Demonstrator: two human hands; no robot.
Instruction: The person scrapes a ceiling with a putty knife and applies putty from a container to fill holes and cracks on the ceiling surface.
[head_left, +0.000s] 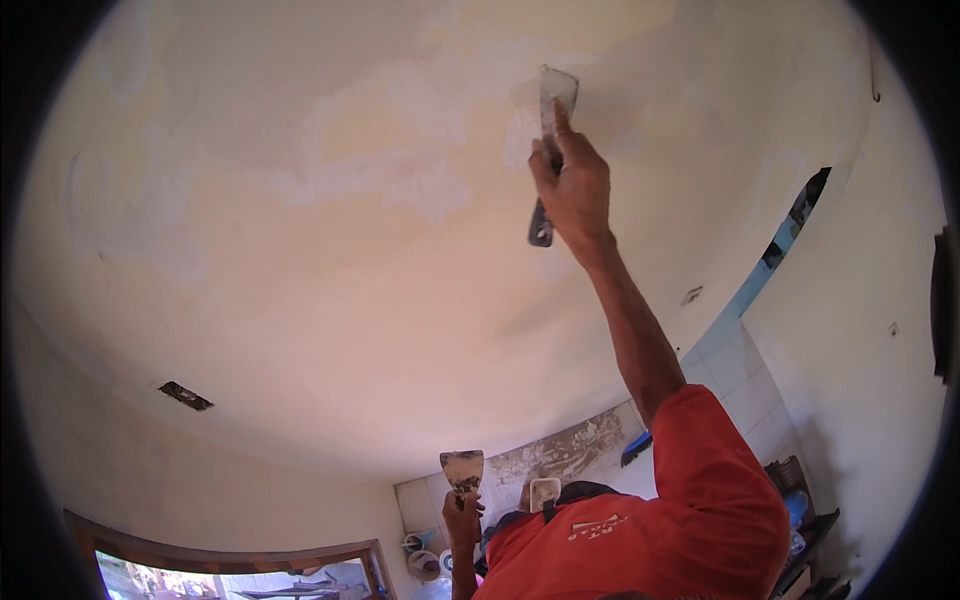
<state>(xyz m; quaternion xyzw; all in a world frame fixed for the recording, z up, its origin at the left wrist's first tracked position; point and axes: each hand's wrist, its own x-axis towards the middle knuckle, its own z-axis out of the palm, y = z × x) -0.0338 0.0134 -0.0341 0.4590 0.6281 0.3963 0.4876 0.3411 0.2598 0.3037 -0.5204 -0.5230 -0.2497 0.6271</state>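
Note:
My right hand [578, 188] is raised high at the end of an outstretched arm, closed around the dark handle of a putty knife [561, 88]. Its index finger lies along the metal blade, which is at the patched wall [340, 250]; whether the edge presses on it I cannot tell. Low in the view, my left hand [462, 522] grips a second, wider putty knife [462, 466] with the blade up. Dark and pale smears mark that blade near the handle. Pale filler patches spread across the yellowish wall around the right hand.
An open electrical box [185, 397] is set in the wall at left, a smaller one [692, 295] at right. A wood-framed window [235, 558] lies lower left, buckets [424, 565] beside it. A blue strip [770, 265] and cluttered shelves [805, 545] are at right.

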